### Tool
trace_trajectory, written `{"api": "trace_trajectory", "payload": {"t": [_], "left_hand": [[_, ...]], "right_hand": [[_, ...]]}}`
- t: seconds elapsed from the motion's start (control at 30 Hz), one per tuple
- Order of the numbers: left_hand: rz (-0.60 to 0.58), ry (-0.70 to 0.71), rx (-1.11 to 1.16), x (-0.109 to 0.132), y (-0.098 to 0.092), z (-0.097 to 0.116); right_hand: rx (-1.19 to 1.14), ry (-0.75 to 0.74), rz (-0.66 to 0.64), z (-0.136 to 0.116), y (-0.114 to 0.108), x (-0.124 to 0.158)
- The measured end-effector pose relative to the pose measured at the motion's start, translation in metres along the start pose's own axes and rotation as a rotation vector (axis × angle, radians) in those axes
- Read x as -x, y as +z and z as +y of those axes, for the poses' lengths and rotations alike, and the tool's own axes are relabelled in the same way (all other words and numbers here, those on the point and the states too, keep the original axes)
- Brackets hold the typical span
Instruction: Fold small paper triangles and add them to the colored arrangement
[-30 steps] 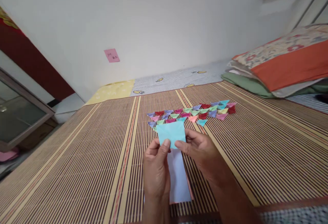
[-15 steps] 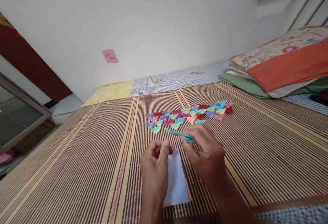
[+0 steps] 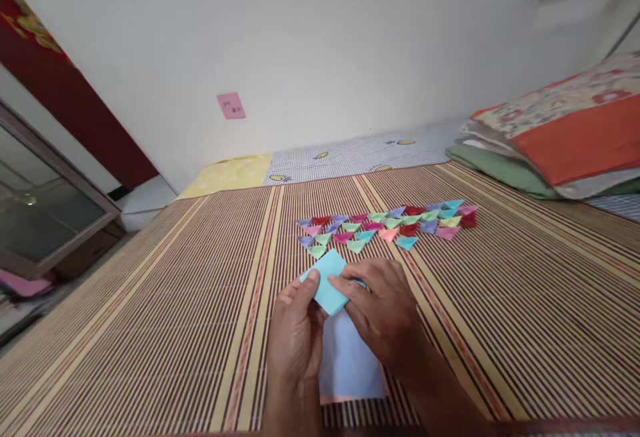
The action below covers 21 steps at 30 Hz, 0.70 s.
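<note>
A folded turquoise paper (image 3: 330, 280) is held between both hands, its face toward the camera like a diamond. My left hand (image 3: 299, 320) pinches its left side, thumb on top. With thumb and fingers, my right hand (image 3: 383, 303) grips the right side. Beneath the hands a pale blue-violet paper sheet (image 3: 350, 363) lies on the striped mat (image 3: 200, 317), with a pinkish edge showing under it. Beyond the hands, several small folded paper triangles (image 3: 356, 246) in green, red, pink, blue and yellow lie in rows.
Folded bedding with an orange band (image 3: 575, 147) lies at the right. A patterned sheet (image 3: 345, 157) shows along the white wall, where a pink note (image 3: 231, 105) is stuck. At the left stands a glass-fronted cabinet (image 3: 45, 197).
The turquoise paper has turned from edge-on to face the camera and come down between the hands. My left hand now grips it too. The view has shifted slightly left.
</note>
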<state>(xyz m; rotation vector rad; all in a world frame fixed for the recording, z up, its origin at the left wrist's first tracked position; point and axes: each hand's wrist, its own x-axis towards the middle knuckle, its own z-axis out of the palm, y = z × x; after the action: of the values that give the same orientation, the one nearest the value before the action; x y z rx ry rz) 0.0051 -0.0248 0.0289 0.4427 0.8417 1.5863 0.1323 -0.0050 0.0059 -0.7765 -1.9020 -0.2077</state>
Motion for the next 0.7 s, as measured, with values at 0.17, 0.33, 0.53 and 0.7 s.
{"api": "trace_trajectory", "payload": {"t": [0.17, 0.33, 0.53, 0.7], "left_hand": [[0.029, -0.008, 0.012, -0.001, 0.0, 0.001], [-0.01, 0.01, -0.011, -0.006, -0.002, -0.001], [0.011, 0.11, -0.035, -0.005, -0.002, -0.008], [-0.051, 0.124, -0.119, -0.002, 0.002, -0.011]], "right_hand": [[-0.052, 0.005, -0.046, 0.0, 0.001, 0.0], [-0.148, 0.053, -0.126, 0.002, -0.003, -0.002], [-0.262, 0.232, -0.092, 0.007, -0.001, -0.001], [-0.357, 0.393, -0.088, 0.009, -0.004, -0.001]]}}
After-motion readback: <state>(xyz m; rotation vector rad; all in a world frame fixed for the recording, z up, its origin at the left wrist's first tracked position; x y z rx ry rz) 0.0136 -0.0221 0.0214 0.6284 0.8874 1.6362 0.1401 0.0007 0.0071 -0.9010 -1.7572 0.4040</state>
